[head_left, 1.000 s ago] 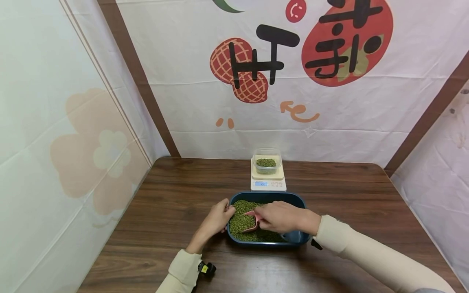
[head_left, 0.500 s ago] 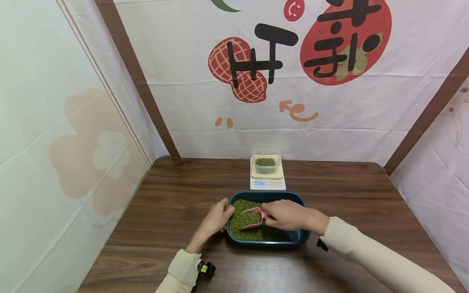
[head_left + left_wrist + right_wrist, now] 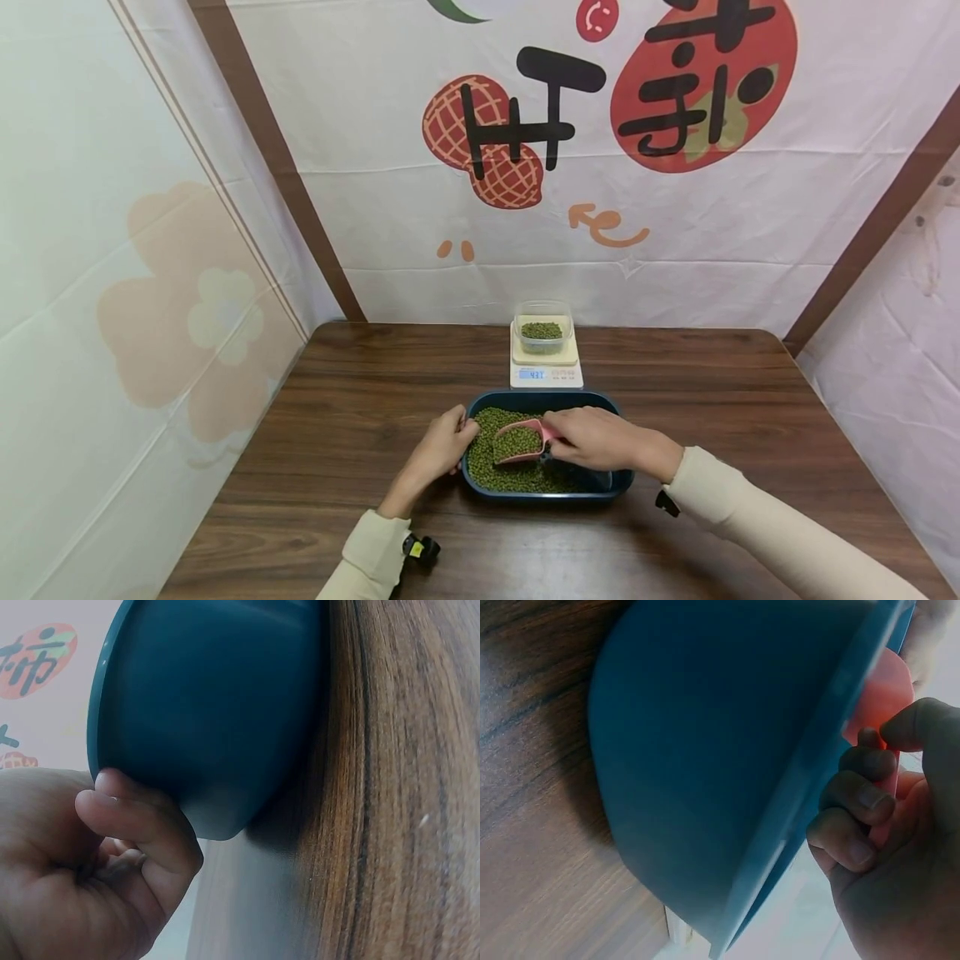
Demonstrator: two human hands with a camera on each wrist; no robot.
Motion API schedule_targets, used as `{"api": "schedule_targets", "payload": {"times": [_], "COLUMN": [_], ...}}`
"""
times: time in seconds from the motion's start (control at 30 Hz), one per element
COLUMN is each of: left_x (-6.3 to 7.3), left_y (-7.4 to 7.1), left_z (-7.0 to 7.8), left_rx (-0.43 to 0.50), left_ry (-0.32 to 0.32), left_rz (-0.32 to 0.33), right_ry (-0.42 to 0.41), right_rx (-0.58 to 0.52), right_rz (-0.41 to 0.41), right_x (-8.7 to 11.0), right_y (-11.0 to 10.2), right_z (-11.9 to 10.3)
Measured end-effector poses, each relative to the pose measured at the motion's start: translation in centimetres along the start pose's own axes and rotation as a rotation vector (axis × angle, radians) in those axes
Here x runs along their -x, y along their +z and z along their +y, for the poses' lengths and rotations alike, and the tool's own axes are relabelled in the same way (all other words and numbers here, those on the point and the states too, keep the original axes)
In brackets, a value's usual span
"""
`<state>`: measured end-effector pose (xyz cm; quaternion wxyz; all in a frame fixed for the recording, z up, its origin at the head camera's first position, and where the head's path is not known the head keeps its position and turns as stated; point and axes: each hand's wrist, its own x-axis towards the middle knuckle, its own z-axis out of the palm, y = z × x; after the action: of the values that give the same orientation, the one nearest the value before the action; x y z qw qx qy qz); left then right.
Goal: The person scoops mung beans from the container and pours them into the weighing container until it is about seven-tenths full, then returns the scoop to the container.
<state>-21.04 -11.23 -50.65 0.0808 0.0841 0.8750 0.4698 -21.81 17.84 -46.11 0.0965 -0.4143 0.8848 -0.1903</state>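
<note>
A dark blue oval tub [image 3: 547, 497] stands on the table, with green mung beans [image 3: 491, 475] heaped toward its left side. My left hand [image 3: 442, 442] grips the tub's left rim; the left wrist view shows its fingers [image 3: 142, 825] curled at the edge. In my right hand [image 3: 600, 440] is the handle of a pink scoop [image 3: 542, 433], whose bowl is filled with beans and sits level over the heap. The right wrist view shows the fingers [image 3: 855, 799] wrapped round the handle, with part of the pink scoop [image 3: 885, 690] above the tub's rim.
Behind the tub, a white kitchen scale [image 3: 525, 384] with a lit display carries a clear plastic container [image 3: 564, 321] partly filled with beans. The wooden table [image 3: 375, 375] ends at a printed cloth backdrop [image 3: 375, 217], and cloth hangs at both sides too.
The right hand has drawn the scoop back to the right and levelled it, and beans now fill its bowl. The left hand keeps its grip on the tub's rim.
</note>
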Motion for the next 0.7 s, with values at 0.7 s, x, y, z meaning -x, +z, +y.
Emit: {"api": "schedule_targets", "payload": {"times": [0.7], "left_x": [-0.1], "left_y": [0.0], "left_z": [-0.3], "left_rx": [0.008], "left_ry": [-0.001], "left_rz": [-0.007], "right_ry": [0.023], "right_rx": [0.037], "right_rz": [0.118], "right_x": [0.3], "right_y": [-1.3], "right_z": [0.4]}}
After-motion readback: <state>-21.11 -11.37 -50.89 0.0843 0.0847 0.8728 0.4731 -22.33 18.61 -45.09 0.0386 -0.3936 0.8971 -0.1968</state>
